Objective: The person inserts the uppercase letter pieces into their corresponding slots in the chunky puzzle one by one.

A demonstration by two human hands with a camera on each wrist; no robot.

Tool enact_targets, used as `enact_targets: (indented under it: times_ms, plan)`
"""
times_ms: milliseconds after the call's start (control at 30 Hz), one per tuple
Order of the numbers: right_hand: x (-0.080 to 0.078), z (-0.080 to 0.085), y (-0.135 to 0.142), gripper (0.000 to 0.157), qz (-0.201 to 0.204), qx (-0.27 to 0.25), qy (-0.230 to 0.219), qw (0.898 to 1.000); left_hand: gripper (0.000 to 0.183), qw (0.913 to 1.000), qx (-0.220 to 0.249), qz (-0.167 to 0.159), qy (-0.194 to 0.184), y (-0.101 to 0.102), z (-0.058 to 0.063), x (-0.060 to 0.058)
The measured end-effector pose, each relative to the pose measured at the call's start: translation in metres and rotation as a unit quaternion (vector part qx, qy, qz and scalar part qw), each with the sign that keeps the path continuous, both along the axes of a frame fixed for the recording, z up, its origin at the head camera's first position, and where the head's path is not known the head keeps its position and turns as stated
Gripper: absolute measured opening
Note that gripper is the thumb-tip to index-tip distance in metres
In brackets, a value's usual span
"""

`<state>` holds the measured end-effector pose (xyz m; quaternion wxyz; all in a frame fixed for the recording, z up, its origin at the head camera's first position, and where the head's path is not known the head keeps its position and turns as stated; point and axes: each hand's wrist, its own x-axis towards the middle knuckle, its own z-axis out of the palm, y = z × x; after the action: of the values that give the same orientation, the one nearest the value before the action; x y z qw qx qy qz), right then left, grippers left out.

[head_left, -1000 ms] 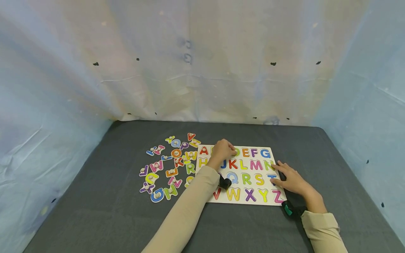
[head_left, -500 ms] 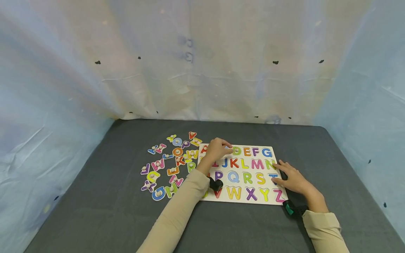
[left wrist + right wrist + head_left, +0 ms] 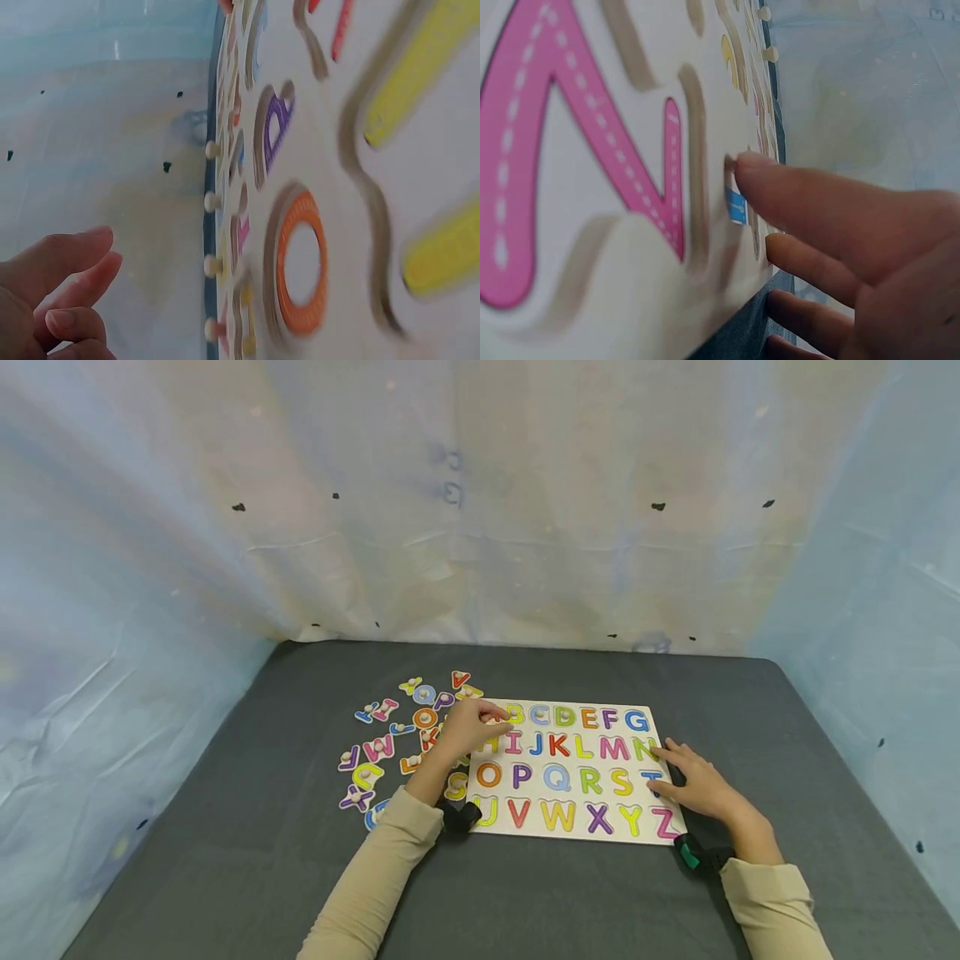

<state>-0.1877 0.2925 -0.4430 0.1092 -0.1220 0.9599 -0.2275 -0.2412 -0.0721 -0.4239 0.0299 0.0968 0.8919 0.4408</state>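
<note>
Hovering over the white rectangular alphabet board [image 3: 537,788], the left hand [image 3: 468,725] seems between placements in the head view, a pinch among loose multicoloured knobbed letters [image 3: 378,747] alongside likely needed next, its fingers [image 3: 71,251] parted and empty in the left-wrist view, the right hand [image 3: 832,225] outstretched against the board in the right-wrist view.

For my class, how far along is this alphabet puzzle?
Done: B, C and D sit knobbed in the top row of the board; a fourth knob in the left wrist view suggests A.
In hand: no piece visible; the left hand is at the board's left end, the right hand rests on its right edge.
Remaining: uncovered slots from E onward show no knobs; loose letters lie on the table.
</note>
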Motion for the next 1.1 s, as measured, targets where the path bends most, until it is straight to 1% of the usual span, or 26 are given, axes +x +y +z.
enact_targets:
  times_ms: [167, 333, 467, 567, 667, 800, 933, 1000, 1100]
  plan:
    - [0.0, -0.001, 0.0, 0.071, 0.0, 0.003, -0.001, 1.0, 0.017, 0.9999, 0.011, -0.001, -0.007, -0.025, 0.001, 0.007]
    - [0.0, -0.001, 0.001, 0.071, 0.002, 0.003, 0.002, 1.0, 0.019, 0.9999, 0.01, -0.009, 0.002, -0.053, 0.001, 0.014]
    - [0.0, 0.0, 0.001, 0.071, 0.003, 0.002, 0.004, 1.0, 0.02, 0.9999, 0.001, -0.008, 0.007, -0.074, 0.0, 0.018]
    - [0.0, 0.0, 0.001, 0.071, 0.004, 0.002, 0.003, 1.0, 0.018, 0.9999, -0.006, -0.008, -0.007, -0.09, 0.0, 0.02]
    - [0.0, -0.001, 0.001, 0.071, 0.004, 0.002, 0.003, 1.0, 0.018, 0.9991, -0.016, -0.033, -0.02, -0.105, -0.001, 0.019]
    - [0.0, -0.001, 0.001, 0.071, 0.002, 0.0, 0.003, 1.0, 0.02, 0.996, -0.032, -0.072, -0.041, -0.124, -0.002, 0.017]
    - [-0.001, -0.001, 0.0, 0.071, -0.001, -0.002, 0.0, 1.0, 0.022, 0.9934, -0.035, -0.086, -0.068, -0.136, -0.006, 0.015]
    - [-0.001, 0.0, 0.0, 0.071, -0.002, 0.0, -0.002, 1.0, 0.021, 0.9924, -0.035, -0.093, -0.074, -0.139, -0.008, 0.015]
    - [0.0, 0.0, 0.0, 0.071, -0.001, 0.001, -0.001, 1.0, 0.018, 0.9909, -0.046, -0.105, -0.071, -0.143, -0.012, 0.014]
